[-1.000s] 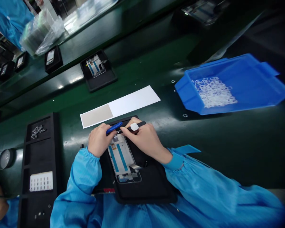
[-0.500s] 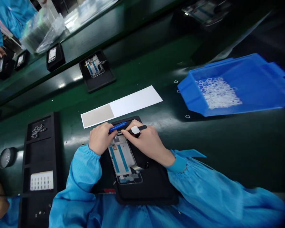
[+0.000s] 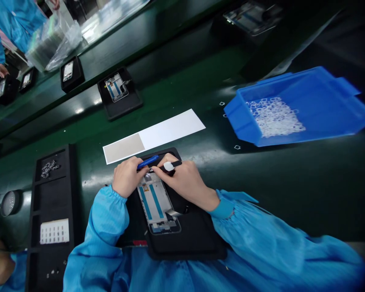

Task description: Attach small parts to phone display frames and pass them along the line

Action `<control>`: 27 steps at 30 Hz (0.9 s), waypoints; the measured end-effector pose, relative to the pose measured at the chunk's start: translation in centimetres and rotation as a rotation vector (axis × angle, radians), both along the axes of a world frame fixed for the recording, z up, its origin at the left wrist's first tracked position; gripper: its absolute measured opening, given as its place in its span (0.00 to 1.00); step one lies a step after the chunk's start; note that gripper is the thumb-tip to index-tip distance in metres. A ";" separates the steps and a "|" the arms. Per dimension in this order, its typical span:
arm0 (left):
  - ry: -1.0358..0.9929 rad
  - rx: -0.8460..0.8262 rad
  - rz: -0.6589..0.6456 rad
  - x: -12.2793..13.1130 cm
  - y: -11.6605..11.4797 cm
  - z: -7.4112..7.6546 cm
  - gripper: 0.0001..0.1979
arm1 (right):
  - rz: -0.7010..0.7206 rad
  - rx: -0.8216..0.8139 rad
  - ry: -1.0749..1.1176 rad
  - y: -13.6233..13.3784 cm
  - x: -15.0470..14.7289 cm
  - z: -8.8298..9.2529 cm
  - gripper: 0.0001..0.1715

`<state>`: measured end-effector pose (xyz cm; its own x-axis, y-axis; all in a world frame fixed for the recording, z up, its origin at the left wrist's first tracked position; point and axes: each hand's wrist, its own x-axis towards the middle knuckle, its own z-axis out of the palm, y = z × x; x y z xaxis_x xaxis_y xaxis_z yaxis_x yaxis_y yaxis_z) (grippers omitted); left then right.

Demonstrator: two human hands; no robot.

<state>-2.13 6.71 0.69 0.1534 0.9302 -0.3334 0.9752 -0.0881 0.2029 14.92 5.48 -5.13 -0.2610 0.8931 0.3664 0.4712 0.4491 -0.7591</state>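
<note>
A phone frame [image 3: 154,202] with two blue strips lies on a black tray [image 3: 197,239] close to my body. At the frame's far end, my left hand [image 3: 127,176] is closed round a blue pen-like tool [image 3: 147,162]. Opposite it, my right hand [image 3: 187,182] pinches a dark tool with a white patch [image 3: 169,166]. The fingertips of both hands nearly meet over the frame's top edge, and they cover the small part there. A flex cable [image 3: 174,212] sticks out at the frame's right side.
Beyond the tray lies a white paper strip [image 3: 173,129]. A blue bin [image 3: 316,105] with small white pieces stands right. At left is a black compartment tray [image 3: 70,194] with small parts. Another phone tray [image 3: 124,107] sits farther back. Other people are at the left edges.
The view has shifted slightly, so the bin and trays appear a little displaced. Both hands keep nearly the same grip at the frame's far end.
</note>
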 end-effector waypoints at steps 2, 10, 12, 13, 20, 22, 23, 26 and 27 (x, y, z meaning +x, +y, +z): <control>-0.010 0.004 0.012 0.0 0.0 0.0 0.05 | -0.006 0.001 0.010 0.0 0.0 0.1 0.21; -0.013 -0.006 0.047 0.1 -0.2 0.1 0.05 | -0.061 -0.187 0.314 0.2 0.3 1.0 0.18; 0.000 0.001 0.060 0.4 -0.1 0.2 0.05 | -0.082 -0.218 0.455 0.3 0.3 0.7 0.19; 0.002 0.007 0.068 0.5 -0.2 0.2 0.05 | -0.098 -0.227 0.522 0.4 0.3 0.5 0.19; -0.252 0.325 0.258 -0.6 -4.7 0.0 0.05 | -0.209 -0.159 0.653 0.5 1.2 -0.6 0.20; -0.381 0.402 0.322 -1.7 -8.2 -0.4 0.08 | -0.217 -0.144 0.648 0.2 1.4 -0.8 0.20; -0.404 0.390 0.341 -2.1 -10.2 -0.7 0.11 | -0.219 -0.141 0.651 0.0 1.4 -0.9 0.20; -0.367 0.230 0.428 -2.3 -16.2 -1.9 0.19 | -0.227 -0.143 0.667 -0.3 1.2 -1.3 0.20; -0.350 0.156 0.454 -1.9 -17.9 -2.5 0.22 | -0.225 -0.147 0.673 -0.3 1.2 -1.4 0.20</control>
<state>-4.06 -11.21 -1.78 -0.1953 0.9624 -0.1887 0.7997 0.2677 0.5374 16.08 5.17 -6.57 0.1748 0.9509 0.2553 -0.0505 0.2676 -0.9622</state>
